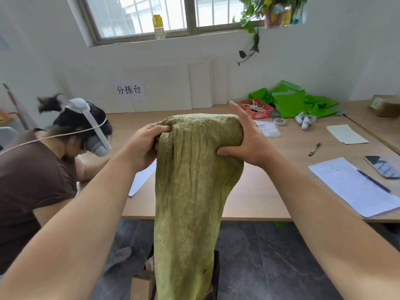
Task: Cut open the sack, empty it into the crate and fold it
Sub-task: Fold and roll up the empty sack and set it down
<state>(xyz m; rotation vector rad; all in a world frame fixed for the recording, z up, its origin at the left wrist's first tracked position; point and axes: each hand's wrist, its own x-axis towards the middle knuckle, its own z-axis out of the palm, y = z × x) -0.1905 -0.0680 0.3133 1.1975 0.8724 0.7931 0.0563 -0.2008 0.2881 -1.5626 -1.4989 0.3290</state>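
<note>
Hands, two: left (144,146) and right (249,139) both clutching one upended green sack (194,180).

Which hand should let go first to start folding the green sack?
Probably the left hand: it only pinches a bunched corner of the sack, while the right hand wraps the top end and carries it.

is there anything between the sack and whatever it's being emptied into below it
Nothing visible blocks it. Both the left hand and the right hand grip the top of the green sack, which hangs straight down into a dark container on the floor. The sack's lower end hides most of the container, so its inside can't be checked.
</note>
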